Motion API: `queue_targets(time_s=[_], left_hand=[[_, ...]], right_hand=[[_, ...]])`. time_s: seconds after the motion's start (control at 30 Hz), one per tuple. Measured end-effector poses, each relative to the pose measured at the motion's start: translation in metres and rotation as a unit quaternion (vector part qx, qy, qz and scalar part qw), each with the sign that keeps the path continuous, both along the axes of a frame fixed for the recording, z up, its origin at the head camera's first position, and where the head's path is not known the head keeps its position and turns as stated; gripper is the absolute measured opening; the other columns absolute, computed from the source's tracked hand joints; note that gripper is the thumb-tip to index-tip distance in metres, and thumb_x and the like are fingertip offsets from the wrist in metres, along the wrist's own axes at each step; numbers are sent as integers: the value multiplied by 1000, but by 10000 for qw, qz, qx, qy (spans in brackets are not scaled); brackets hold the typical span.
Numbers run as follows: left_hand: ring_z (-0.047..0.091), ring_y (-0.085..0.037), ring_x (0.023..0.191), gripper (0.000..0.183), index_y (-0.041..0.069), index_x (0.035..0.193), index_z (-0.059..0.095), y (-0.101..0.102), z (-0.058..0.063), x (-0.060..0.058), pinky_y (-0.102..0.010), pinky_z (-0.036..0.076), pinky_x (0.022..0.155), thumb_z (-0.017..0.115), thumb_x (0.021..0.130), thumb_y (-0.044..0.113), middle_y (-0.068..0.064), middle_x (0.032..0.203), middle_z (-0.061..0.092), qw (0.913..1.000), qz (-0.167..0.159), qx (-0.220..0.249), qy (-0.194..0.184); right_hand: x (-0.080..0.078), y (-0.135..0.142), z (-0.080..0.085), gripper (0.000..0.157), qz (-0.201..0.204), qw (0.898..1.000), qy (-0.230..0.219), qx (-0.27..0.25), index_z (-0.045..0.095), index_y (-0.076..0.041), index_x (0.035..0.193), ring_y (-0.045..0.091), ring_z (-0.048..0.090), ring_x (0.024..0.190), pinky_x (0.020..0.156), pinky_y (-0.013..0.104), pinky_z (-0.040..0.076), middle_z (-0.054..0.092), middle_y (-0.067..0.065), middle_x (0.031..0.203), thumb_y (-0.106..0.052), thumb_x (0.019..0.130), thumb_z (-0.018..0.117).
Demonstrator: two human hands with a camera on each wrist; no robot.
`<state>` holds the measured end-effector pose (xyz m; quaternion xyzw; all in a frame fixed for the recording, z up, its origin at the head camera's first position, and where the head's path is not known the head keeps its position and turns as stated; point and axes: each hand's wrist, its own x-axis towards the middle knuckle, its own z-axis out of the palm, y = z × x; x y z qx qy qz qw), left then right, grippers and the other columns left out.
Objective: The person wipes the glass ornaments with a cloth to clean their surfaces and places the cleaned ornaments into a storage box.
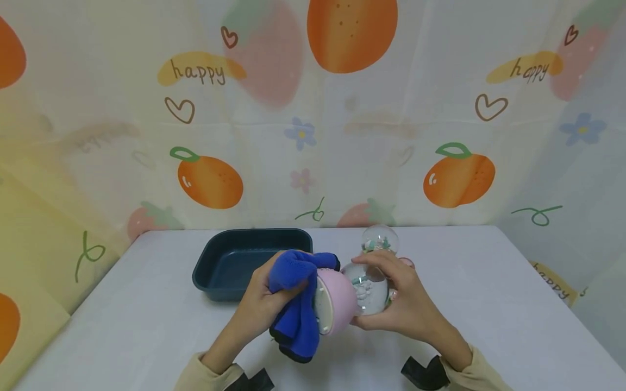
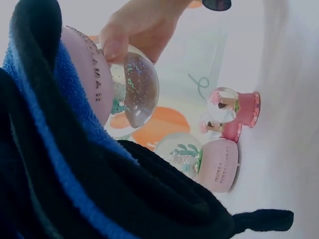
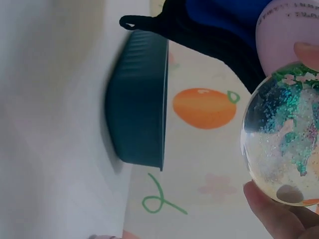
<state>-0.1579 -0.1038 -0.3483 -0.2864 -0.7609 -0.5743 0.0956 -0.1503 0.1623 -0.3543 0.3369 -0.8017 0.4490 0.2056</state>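
A snow globe (image 1: 370,290) with a pink base (image 1: 342,301) is held tilted on its side above the white table. My right hand (image 1: 406,298) grips its clear ball, thumb below and fingers over the top. My left hand (image 1: 266,296) holds a blue cloth (image 1: 305,326) with black edging, bunched against the base's underside. Raised lettering runs round the base in the left wrist view, and glitter floats inside the glass ball (image 3: 284,134) in the right wrist view. The cloth hides most of the left fingers.
A dark teal tray (image 1: 254,234) sits at the back left of the table (image 1: 146,326). Behind my right hand stands another pink-based snow globe (image 2: 219,164), with two smaller globes beside it, one a red-pink-based globe (image 2: 246,108). A fruit-print curtain (image 1: 342,163) hangs behind.
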Motion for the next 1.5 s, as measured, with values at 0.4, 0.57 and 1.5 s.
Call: queue_targets(time_s=[0.4,0.57,1.5], left_hand=[[64,-10,92,13,4,111,58,-7,3,3,-26,53,84,54,99,6,3,101,66,9935,397,858,-630],[60,-8,84,16,20,100,57,-11,7,5,-24,51,77,47,101,7,10,89,60,9892,97,1368,-519],[46,-33,127,77,32,154,18,25,-6,17,-58,44,99,64,94,19,-8,152,36,9980,-315,85,-539]], right_hand=[[-2,2,1,84,-110,9996,143,-237,59,-13,127,16,56,96,66,25,56,63,7,118,-13,53,97],[-2,4,1,83,-457,9980,-249,-356,58,-14,129,12,60,92,66,27,58,64,4,118,-11,55,97],[6,-12,0,89,-987,9917,503,-655,58,-13,132,11,60,90,72,20,55,62,5,122,-9,52,96]])
